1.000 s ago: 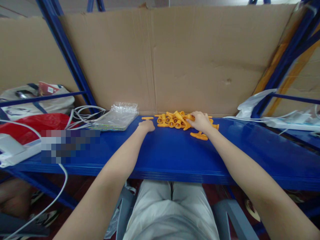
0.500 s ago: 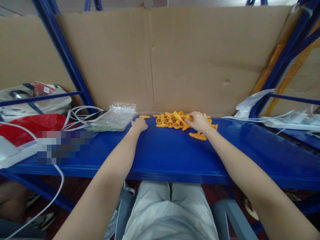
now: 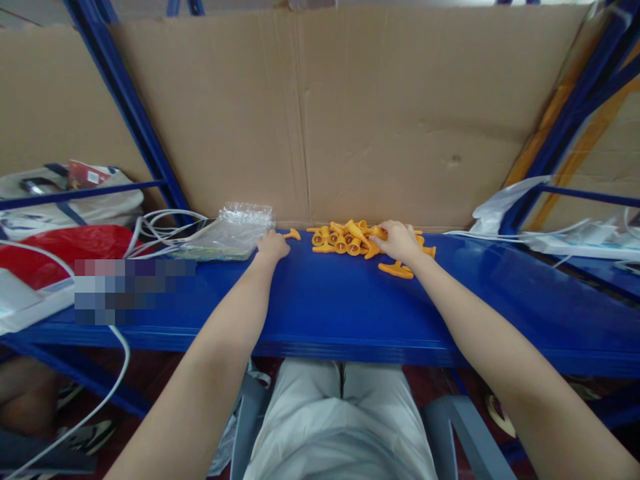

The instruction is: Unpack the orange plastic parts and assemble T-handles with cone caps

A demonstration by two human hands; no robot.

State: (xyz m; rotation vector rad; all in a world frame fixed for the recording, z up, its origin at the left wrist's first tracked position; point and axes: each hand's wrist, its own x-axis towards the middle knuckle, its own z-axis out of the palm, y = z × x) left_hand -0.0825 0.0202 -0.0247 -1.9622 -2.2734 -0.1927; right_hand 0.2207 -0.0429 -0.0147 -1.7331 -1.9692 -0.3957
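Several orange T-shaped plastic pieces with round hollow ends (image 3: 353, 245) lie heaped on the blue shelf against the cardboard. My right hand (image 3: 400, 241) is at the right side of the heap, its fingers curled over one of these pieces. My left hand (image 3: 273, 245) is beside the clear plastic bags, its fingers closed around the end of a separate orange piece (image 3: 294, 234) whose crosspiece sticks out to the right. The fingertips are partly hidden. Another loose orange piece (image 3: 396, 269) lies in front of my right hand.
Clear plastic bags (image 3: 227, 235) lie left of my left hand, with white cables (image 3: 160, 227) and a red bag (image 3: 75, 250) further left. A white power strip (image 3: 575, 241) stands at the right. Cardboard (image 3: 380, 120) closes off the back of the shelf (image 3: 330, 307).
My left hand has shifted slightly left, and the orange piece at its fingers has turned so that its crosspiece shows. My right hand has stayed at the heap.
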